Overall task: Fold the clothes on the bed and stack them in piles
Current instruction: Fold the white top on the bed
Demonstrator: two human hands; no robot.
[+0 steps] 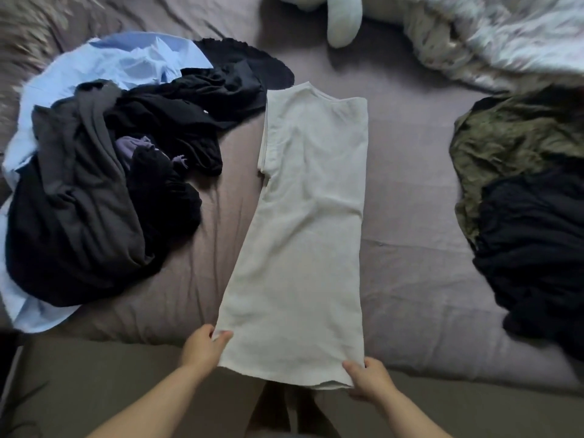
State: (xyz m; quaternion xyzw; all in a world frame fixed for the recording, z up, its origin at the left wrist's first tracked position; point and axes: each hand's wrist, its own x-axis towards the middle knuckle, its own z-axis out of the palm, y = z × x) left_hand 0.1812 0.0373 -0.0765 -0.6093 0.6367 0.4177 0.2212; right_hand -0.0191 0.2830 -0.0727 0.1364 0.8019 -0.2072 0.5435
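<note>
A white T-shirt (303,222), folded into a long strip, lies lengthwise on the mauve bed sheet (410,216) with its collar at the far end. My left hand (203,344) pinches its near left hem corner. My right hand (371,382) pinches the near right hem corner. The hem is lifted past the bed's front edge. To the left lies a heap of unfolded clothes (104,184): black and grey garments, a purple piece, and a light blue shirt (126,63) underneath.
At the right lie an olive green garment (512,143) and a black garment (534,248), crumpled together. A pale fluffy blanket (505,36) fills the far right corner. A light blue plush toy (343,17) sits at the far edge.
</note>
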